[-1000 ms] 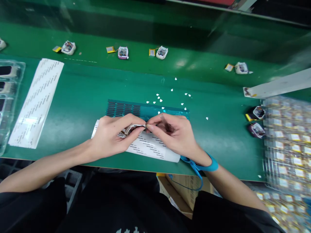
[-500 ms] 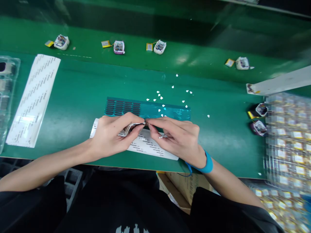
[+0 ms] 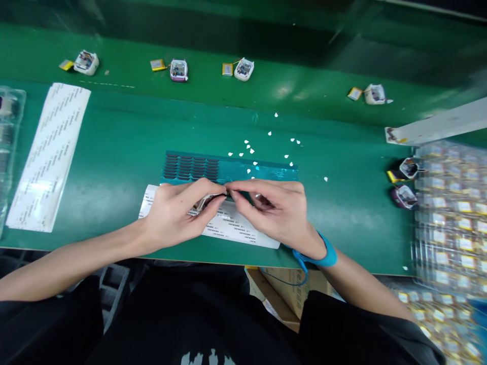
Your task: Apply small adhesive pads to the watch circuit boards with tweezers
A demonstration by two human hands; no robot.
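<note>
The left hand [image 3: 173,215] grips a small device [image 3: 205,201] while right hand [image 3: 276,210] fingertips pinch its edge, apparently applying a label, needing steady pressing.

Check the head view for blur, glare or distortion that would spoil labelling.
Head view: the right edge smears, so the trays of small parts are blurred; a soft glare patch sits on the green conveyor belt; the bench edges bow from wide-angle distortion; the left hand and right hand are sharp and evenly lit.
</note>
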